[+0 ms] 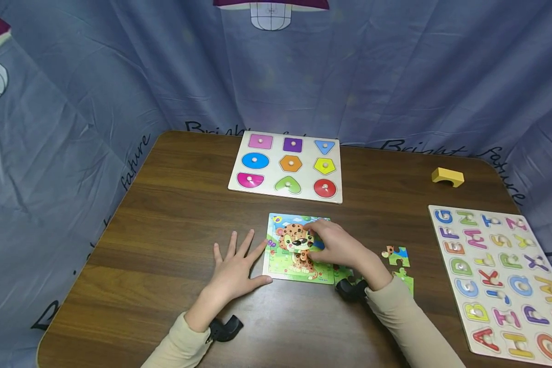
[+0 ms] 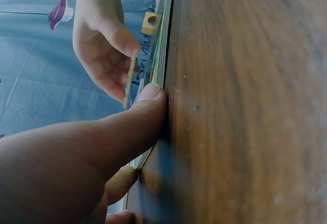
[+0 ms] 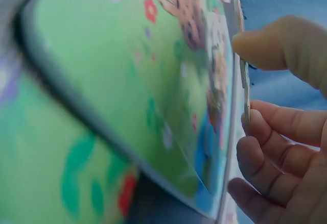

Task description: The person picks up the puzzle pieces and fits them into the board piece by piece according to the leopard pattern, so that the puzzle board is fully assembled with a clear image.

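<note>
A leopard jigsaw puzzle board (image 1: 280, 268) lies on the table, its picture bright green and blue. My right hand (image 1: 335, 246) is over the board's right half and pinches a thin puzzle piece (image 3: 245, 76) between thumb and fingers. In the left wrist view that piece (image 2: 130, 78) is seen edge-on, raised off the board. My left hand (image 1: 232, 273) lies with fingers spread at the board's left side. Its thumb (image 2: 145, 101) touches the board's edge. Part of the picture is hidden beneath the right hand.
Loose puzzle pieces (image 1: 397, 255) lie right of the right wrist, and another green piece (image 1: 342, 273) sits beside the board. Behind is a shape peg board (image 1: 269, 191). An alphabet board (image 1: 448, 258) and a yellow arch block (image 1: 447, 176) stand at the right.
</note>
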`<state>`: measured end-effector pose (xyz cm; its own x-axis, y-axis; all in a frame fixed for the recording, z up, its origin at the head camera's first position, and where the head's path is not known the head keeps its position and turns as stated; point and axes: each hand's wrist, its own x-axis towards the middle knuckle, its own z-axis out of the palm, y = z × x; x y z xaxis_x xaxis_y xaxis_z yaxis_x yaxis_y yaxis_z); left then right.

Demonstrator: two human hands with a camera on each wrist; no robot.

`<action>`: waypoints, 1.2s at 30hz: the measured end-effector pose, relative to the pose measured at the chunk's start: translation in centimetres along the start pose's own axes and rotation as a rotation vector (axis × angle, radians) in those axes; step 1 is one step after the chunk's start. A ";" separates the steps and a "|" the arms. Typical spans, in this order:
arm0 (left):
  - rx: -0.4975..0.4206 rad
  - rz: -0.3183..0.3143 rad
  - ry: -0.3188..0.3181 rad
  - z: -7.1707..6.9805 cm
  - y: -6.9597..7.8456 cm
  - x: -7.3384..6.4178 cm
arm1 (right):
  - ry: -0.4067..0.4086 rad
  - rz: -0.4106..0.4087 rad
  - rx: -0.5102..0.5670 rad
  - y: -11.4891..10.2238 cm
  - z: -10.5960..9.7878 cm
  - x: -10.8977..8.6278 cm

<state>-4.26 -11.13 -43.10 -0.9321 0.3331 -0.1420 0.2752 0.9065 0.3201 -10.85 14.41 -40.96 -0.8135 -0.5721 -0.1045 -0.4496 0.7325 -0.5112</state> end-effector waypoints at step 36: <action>0.013 -0.004 -0.010 0.1 0.0 0.2 | -0.047 -0.016 -0.129 -0.5 0.8 0.7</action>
<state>-4.37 -11.04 -43.24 -0.9308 0.3322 -0.1524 0.2748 0.9111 0.3071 -10.89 13.30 -41.47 -0.7892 -0.5983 -0.1383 -0.5086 0.7630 -0.3990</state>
